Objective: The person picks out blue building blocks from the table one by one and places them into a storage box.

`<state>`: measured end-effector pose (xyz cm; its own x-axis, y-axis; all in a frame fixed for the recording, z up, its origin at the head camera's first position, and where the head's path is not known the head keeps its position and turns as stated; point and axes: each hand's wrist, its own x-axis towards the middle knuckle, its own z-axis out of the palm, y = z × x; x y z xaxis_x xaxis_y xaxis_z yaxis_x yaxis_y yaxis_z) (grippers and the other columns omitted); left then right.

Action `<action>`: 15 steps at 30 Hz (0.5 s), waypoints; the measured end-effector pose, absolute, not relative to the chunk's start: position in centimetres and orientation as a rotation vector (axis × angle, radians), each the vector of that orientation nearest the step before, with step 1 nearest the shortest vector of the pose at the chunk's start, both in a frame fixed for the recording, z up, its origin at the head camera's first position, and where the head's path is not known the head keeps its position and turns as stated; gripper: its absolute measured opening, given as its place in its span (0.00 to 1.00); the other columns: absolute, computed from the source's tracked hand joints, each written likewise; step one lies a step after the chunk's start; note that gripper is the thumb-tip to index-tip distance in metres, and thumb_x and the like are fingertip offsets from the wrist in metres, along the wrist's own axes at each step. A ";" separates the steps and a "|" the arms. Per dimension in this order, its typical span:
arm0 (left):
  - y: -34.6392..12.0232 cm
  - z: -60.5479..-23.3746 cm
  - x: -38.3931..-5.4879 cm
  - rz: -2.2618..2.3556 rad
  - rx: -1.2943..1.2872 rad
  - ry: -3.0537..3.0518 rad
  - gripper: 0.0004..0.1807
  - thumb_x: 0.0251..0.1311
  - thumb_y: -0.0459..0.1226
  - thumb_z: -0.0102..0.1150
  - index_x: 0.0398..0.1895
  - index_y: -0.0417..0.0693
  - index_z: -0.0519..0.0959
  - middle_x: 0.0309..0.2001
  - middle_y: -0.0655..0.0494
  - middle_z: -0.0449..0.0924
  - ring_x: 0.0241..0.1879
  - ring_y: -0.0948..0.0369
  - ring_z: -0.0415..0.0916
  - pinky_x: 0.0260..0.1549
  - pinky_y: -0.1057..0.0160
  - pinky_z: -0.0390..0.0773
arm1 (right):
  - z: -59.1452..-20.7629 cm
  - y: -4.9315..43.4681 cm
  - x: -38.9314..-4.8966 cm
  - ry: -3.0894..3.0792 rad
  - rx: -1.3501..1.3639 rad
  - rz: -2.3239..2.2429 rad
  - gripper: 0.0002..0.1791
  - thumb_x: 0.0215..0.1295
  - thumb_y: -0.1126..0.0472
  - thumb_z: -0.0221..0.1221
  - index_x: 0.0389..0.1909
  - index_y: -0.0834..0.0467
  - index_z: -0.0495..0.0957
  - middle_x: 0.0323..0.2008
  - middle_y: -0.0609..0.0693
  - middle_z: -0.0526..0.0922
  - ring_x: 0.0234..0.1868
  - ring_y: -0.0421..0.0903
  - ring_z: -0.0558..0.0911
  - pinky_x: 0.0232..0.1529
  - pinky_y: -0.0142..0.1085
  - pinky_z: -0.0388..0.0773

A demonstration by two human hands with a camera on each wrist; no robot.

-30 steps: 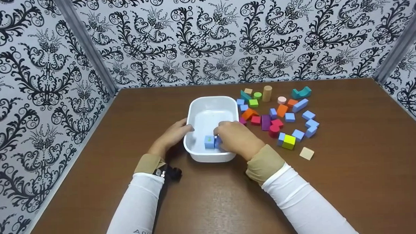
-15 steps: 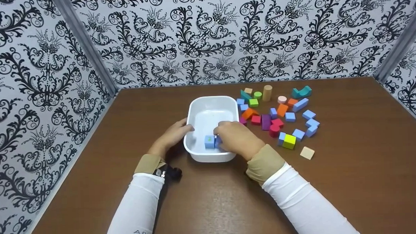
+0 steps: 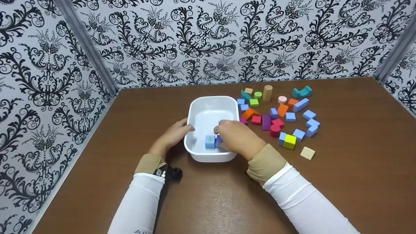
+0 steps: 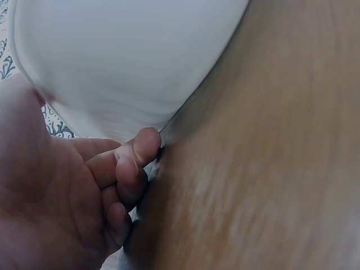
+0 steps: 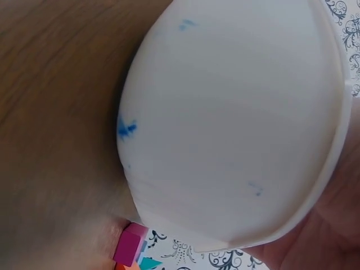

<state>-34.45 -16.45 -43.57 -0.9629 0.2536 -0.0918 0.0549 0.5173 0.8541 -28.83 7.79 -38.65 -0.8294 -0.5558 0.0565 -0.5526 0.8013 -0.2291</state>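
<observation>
A white plastic tub (image 3: 211, 158) stands on the brown table. My left hand (image 3: 172, 135) holds its left side, thumb over the rim and fingers outside; in the left wrist view those fingers (image 4: 130, 179) are bent beside the tub wall (image 4: 121, 62). My right hand (image 3: 239, 136) reaches over the right rim into the tub, holding a blue block (image 3: 219, 141) that shows only in part; its fingertips are mostly hidden. Left of that block, a light blue cube (image 3: 210, 142) with a small green mark sits inside. In the right wrist view the tub's outer wall (image 5: 225, 124) covers the fingers.
Many coloured blocks lie right of the tub, among them a red cylinder (image 3: 274, 130), a purple block (image 3: 266, 122), a yellow-green cube (image 3: 289, 141) and a teal curved block (image 3: 302, 92). A cream block (image 3: 307, 153) lies nearest me. Patterned walls border the table (image 3: 211, 200).
</observation>
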 end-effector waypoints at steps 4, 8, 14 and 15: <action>-16.4 -43.6 -34.5 1.423 0.265 2.557 0.41 0.63 0.44 0.52 0.81 0.38 0.65 0.69 0.38 0.76 0.63 0.49 0.73 0.70 0.52 0.67 | -38.0 7.9 -28.6 2.950 -0.879 -0.388 0.19 0.67 0.61 0.72 0.57 0.62 0.87 0.49 0.59 0.87 0.48 0.56 0.86 0.58 0.48 0.84; -16.4 -43.6 -34.5 1.425 0.272 2.559 0.41 0.64 0.44 0.52 0.81 0.37 0.65 0.68 0.38 0.76 0.63 0.48 0.73 0.70 0.52 0.67 | -37.1 8.0 -28.4 2.931 -0.854 -0.448 0.21 0.67 0.59 0.72 0.58 0.62 0.87 0.51 0.58 0.87 0.49 0.55 0.86 0.58 0.48 0.84; -16.5 -43.7 -34.5 1.445 0.277 2.548 0.41 0.64 0.43 0.52 0.81 0.37 0.64 0.67 0.37 0.77 0.61 0.49 0.74 0.69 0.53 0.69 | -35.8 8.6 -28.4 2.937 -0.900 -0.515 0.20 0.68 0.60 0.72 0.57 0.64 0.86 0.53 0.59 0.88 0.51 0.56 0.86 0.58 0.48 0.84; -16.6 -43.7 -34.4 1.449 0.275 2.544 0.41 0.64 0.43 0.52 0.81 0.37 0.64 0.67 0.37 0.77 0.61 0.49 0.74 0.68 0.53 0.69 | -35.7 8.7 -28.4 2.939 -0.911 -0.524 0.19 0.68 0.61 0.71 0.57 0.64 0.86 0.53 0.60 0.88 0.52 0.56 0.86 0.58 0.48 0.84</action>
